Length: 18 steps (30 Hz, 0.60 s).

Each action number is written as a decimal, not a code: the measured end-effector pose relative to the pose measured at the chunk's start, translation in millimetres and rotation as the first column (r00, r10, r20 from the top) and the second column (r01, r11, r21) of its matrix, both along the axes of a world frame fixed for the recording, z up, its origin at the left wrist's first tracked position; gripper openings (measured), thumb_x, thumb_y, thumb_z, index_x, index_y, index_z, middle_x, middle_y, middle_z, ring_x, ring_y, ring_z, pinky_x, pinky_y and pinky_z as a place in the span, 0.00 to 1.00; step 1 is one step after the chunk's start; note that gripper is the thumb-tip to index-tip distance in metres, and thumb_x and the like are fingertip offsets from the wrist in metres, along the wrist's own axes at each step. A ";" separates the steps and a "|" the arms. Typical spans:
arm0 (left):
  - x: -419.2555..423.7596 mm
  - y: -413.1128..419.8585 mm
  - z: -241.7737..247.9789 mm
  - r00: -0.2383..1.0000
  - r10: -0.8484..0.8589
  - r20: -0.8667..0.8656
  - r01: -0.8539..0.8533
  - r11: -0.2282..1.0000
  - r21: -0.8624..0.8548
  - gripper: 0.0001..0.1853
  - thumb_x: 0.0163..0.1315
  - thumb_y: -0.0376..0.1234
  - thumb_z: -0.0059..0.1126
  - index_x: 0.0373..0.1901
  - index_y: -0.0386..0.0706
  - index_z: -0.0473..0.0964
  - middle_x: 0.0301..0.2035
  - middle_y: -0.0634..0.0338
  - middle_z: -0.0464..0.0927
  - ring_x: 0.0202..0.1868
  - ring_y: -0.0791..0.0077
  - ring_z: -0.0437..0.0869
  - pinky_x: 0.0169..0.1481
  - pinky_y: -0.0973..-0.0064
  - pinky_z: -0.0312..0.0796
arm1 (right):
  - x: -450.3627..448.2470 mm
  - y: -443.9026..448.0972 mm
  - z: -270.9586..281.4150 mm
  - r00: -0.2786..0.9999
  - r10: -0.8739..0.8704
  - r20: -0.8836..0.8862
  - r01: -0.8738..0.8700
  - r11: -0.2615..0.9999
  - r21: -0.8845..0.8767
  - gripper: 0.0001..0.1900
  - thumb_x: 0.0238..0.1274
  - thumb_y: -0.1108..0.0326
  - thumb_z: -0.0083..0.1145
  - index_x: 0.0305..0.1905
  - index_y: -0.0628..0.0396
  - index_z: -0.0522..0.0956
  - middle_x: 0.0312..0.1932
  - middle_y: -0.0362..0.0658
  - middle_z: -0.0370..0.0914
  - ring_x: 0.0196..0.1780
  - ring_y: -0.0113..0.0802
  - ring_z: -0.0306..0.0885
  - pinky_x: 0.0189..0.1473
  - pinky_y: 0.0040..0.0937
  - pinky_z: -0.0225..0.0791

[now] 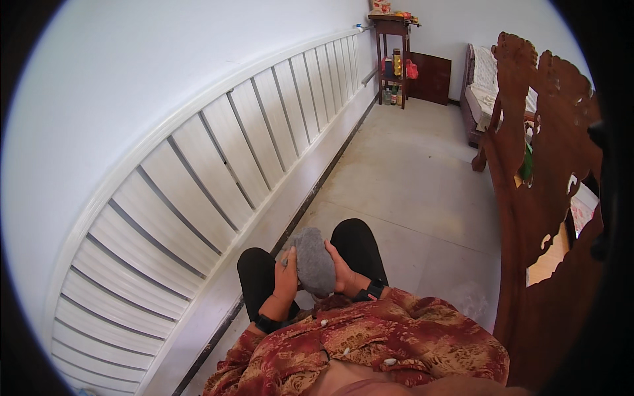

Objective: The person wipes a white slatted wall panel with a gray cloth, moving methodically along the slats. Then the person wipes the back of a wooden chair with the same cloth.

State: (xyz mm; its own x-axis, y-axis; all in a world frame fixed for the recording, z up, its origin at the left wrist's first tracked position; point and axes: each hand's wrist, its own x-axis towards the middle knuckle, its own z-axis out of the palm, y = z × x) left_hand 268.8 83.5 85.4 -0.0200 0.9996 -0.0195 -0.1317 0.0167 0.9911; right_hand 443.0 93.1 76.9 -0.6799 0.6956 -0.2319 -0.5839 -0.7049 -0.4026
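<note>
A grey bundle (316, 262), by its soft surface a folded cloth, is held between both hands above my lap. My left hand (286, 277) grips its left side, thumb up along the near face. Against the right side presses my right hand (341, 270), with most of its fingers hidden behind the bundle. Dark bands circle both wrists. On either side are my knees in black trousers (357, 242), bent low over the floor.
A white slatted radiator (237, 158) runs along the left wall. Close on the right stands carved dark wooden furniture (515, 222). Farther off are a wooden stand (391, 20) with bottles and packages, a leaning brown board (430, 79) and an upholstered seat (478, 99). Pale floor (421, 188) lies between.
</note>
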 end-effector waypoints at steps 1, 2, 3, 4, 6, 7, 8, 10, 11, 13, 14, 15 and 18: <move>-6.7 2.7 -1.1 0.973 0.066 -0.220 -0.020 0.979 0.205 0.21 0.78 0.42 0.53 0.61 0.35 0.77 0.57 0.52 0.81 0.54 0.64 0.83 0.60 0.66 0.74 | -0.5 -5.3 4.6 0.991 0.034 -0.129 -0.025 0.997 0.071 0.38 0.74 0.27 0.39 0.72 0.43 0.73 0.66 0.45 0.79 0.64 0.44 0.80 0.65 0.53 0.74; -14.6 7.1 -0.5 0.895 0.179 -0.408 0.000 0.916 0.402 0.19 0.77 0.40 0.55 0.60 0.36 0.78 0.58 0.51 0.80 0.55 0.63 0.83 0.60 0.65 0.74 | -2.0 -10.9 9.1 0.979 0.062 -0.197 -0.044 0.995 0.093 0.38 0.74 0.28 0.40 0.72 0.44 0.72 0.66 0.45 0.79 0.64 0.44 0.80 0.65 0.52 0.74; -22.3 10.3 0.8 0.770 0.326 -0.549 0.062 0.818 0.571 0.18 0.75 0.39 0.58 0.59 0.38 0.78 0.58 0.50 0.79 0.55 0.62 0.82 0.60 0.64 0.73 | -5.3 -13.5 13.8 0.945 0.130 -0.301 -0.097 0.988 0.122 0.37 0.74 0.29 0.42 0.72 0.45 0.72 0.66 0.45 0.79 0.64 0.44 0.81 0.64 0.51 0.75; -31.8 11.2 3.5 0.717 0.396 -0.575 0.059 0.786 0.615 0.17 0.73 0.37 0.60 0.58 0.38 0.79 0.58 0.50 0.79 0.55 0.61 0.82 0.60 0.63 0.73 | -10.9 -10.4 19.0 0.979 0.061 -0.194 -0.042 0.994 0.097 0.37 0.75 0.30 0.42 0.73 0.46 0.71 0.66 0.45 0.79 0.64 0.44 0.80 0.65 0.50 0.74; -46.3 11.9 11.2 0.617 0.527 -0.585 0.053 0.714 0.699 0.17 0.68 0.33 0.65 0.57 0.40 0.80 0.56 0.49 0.78 0.56 0.58 0.81 0.60 0.62 0.73 | -23.0 -1.2 29.0 0.999 -0.032 0.008 0.032 0.999 0.007 0.35 0.77 0.34 0.43 0.75 0.47 0.69 0.68 0.45 0.78 0.65 0.46 0.80 0.67 0.49 0.73; -50.9 10.4 15.2 0.648 0.514 -0.562 -0.074 0.777 0.625 0.16 0.67 0.31 0.65 0.55 0.39 0.80 0.53 0.50 0.78 0.53 0.59 0.82 0.59 0.63 0.73 | -27.4 3.4 32.9 0.998 0.022 -0.061 -0.016 0.996 0.087 0.35 0.76 0.34 0.45 0.74 0.49 0.70 0.66 0.46 0.79 0.63 0.44 0.81 0.65 0.47 0.74; -54.0 8.9 19.5 0.695 0.510 -0.507 -0.212 0.819 0.533 0.15 0.65 0.30 0.66 0.53 0.39 0.80 0.51 0.51 0.78 0.51 0.60 0.82 0.57 0.64 0.74 | -30.2 12.2 37.8 0.997 0.048 -0.068 -0.041 0.993 0.111 0.35 0.75 0.35 0.47 0.72 0.50 0.71 0.64 0.46 0.80 0.61 0.42 0.83 0.64 0.45 0.76; -57.6 9.2 28.5 0.725 0.536 -0.432 -0.338 0.824 0.455 0.13 0.62 0.26 0.67 0.49 0.38 0.79 0.45 0.53 0.77 0.45 0.61 0.82 0.52 0.67 0.74 | -38.0 33.5 47.9 0.996 0.075 -0.040 -0.068 0.985 0.159 0.34 0.75 0.36 0.50 0.70 0.53 0.73 0.62 0.46 0.81 0.58 0.40 0.84 0.61 0.42 0.78; -58.6 11.2 32.8 0.716 0.560 -0.416 -0.341 0.801 0.491 0.13 0.60 0.24 0.67 0.47 0.38 0.79 0.42 0.54 0.76 0.43 0.62 0.82 0.50 0.68 0.74 | -43.2 45.4 53.0 0.997 0.077 -0.005 -0.075 0.980 0.183 0.34 0.75 0.37 0.51 0.70 0.53 0.73 0.62 0.46 0.81 0.57 0.40 0.85 0.60 0.42 0.79; -59.7 21.2 39.3 0.679 0.596 -0.428 -0.290 0.754 0.590 0.14 0.57 0.21 0.67 0.44 0.38 0.78 0.39 0.55 0.74 0.38 0.63 0.81 0.45 0.70 0.74 | -49.2 67.8 60.9 0.994 0.098 0.039 -0.104 0.975 0.196 0.33 0.75 0.38 0.52 0.68 0.54 0.74 0.61 0.46 0.82 0.55 0.39 0.85 0.58 0.41 0.80; -60.7 29.6 41.6 0.648 0.613 -0.452 -0.230 0.724 0.651 0.14 0.55 0.20 0.67 0.43 0.38 0.77 0.37 0.55 0.73 0.36 0.64 0.80 0.42 0.71 0.73 | -51.5 79.7 63.9 0.992 0.120 0.047 -0.127 0.974 0.189 0.32 0.74 0.39 0.53 0.68 0.54 0.74 0.60 0.46 0.82 0.54 0.38 0.85 0.57 0.40 0.80; -62.0 39.8 43.0 0.615 0.632 -0.473 -0.167 0.690 0.705 0.14 0.54 0.19 0.67 0.41 0.38 0.76 0.36 0.55 0.72 0.34 0.65 0.80 0.40 0.72 0.72 | -52.6 92.1 65.7 0.987 0.155 0.040 -0.160 0.970 0.186 0.32 0.74 0.39 0.54 0.67 0.54 0.74 0.59 0.46 0.82 0.53 0.38 0.86 0.56 0.40 0.81; -65.7 74.4 40.4 0.523 0.644 -0.558 -0.096 0.695 0.712 0.13 0.54 0.23 0.66 0.41 0.36 0.76 0.40 0.52 0.75 0.43 0.58 0.79 0.50 0.66 0.71 | -51.2 131.4 63.8 0.970 0.242 0.034 -0.244 0.950 0.193 0.31 0.74 0.41 0.56 0.67 0.54 0.74 0.57 0.46 0.83 0.52 0.37 0.86 0.55 0.39 0.81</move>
State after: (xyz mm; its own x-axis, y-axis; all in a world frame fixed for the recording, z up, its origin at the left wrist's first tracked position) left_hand 203.1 157.9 125.9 -0.1224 0.6883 0.7150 0.7692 -0.3895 0.5066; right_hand 391.8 224.5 140.7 -0.8324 0.5418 -0.1162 -0.3999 -0.7325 -0.5510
